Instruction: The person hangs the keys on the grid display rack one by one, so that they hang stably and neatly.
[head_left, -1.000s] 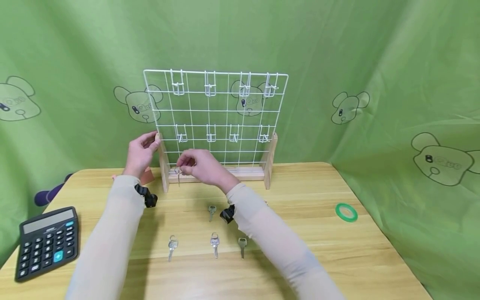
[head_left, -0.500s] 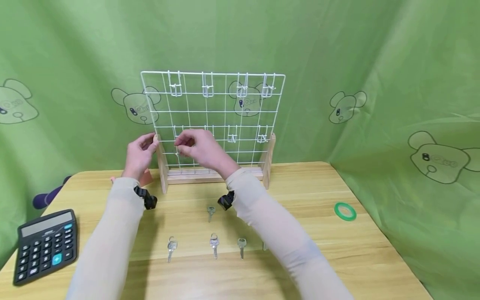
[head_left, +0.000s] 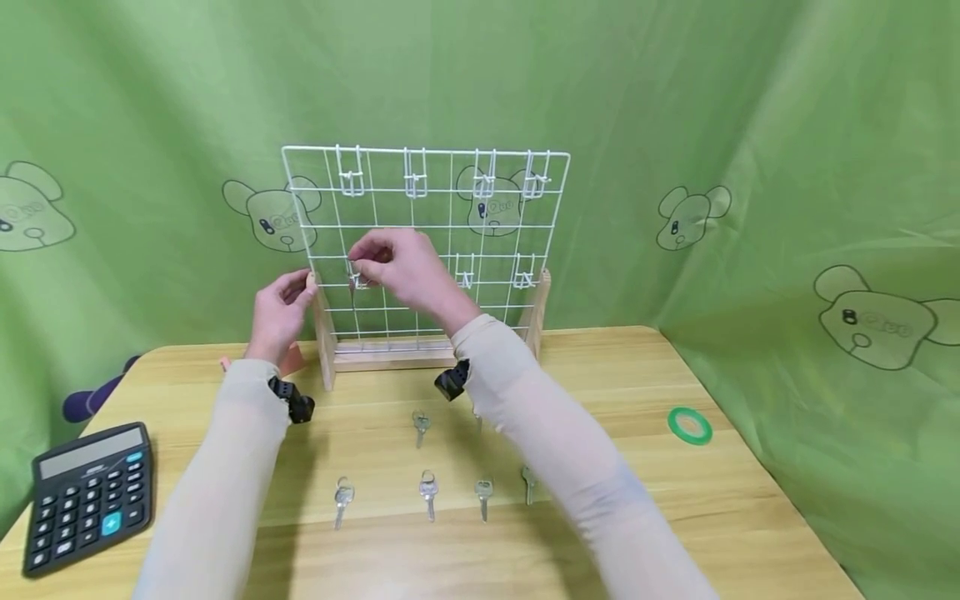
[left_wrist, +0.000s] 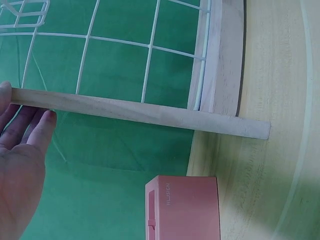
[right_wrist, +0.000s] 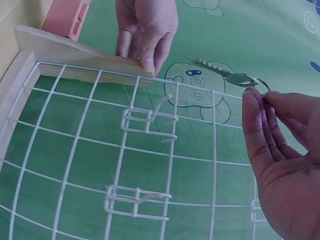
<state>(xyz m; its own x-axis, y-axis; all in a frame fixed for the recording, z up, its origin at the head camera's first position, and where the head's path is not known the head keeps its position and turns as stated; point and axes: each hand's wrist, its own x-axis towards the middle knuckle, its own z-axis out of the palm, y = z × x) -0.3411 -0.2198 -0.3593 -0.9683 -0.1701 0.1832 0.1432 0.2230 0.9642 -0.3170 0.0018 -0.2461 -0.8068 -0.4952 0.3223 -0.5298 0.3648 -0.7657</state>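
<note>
My left hand (head_left: 279, 315) pinches the top of the wooden side post (left_wrist: 125, 111) of a white wire grid rack (head_left: 427, 226), thumb on one side and fingers on the other. In the head view my right hand (head_left: 405, 265) is in front of the rack's lower left hook (head_left: 361, 282). Between thumb and fingers it pinches the ring of a metal key (right_wrist: 227, 76), whose toothed blade points away from the hand in the right wrist view. The key and hook look apart there. Behind my right hand, another lower hook is hidden.
Several keys, among them one key (head_left: 428, 493) at the front middle, lie on the wooden table (head_left: 600, 500). A calculator (head_left: 92, 492) lies at left, a green tape roll (head_left: 690, 425) at right. A pink box (left_wrist: 187, 207) stands beside the left post.
My right hand has risen with the key from near the rack's base to the level of the lower hooks. My left hand has stayed on the post.
</note>
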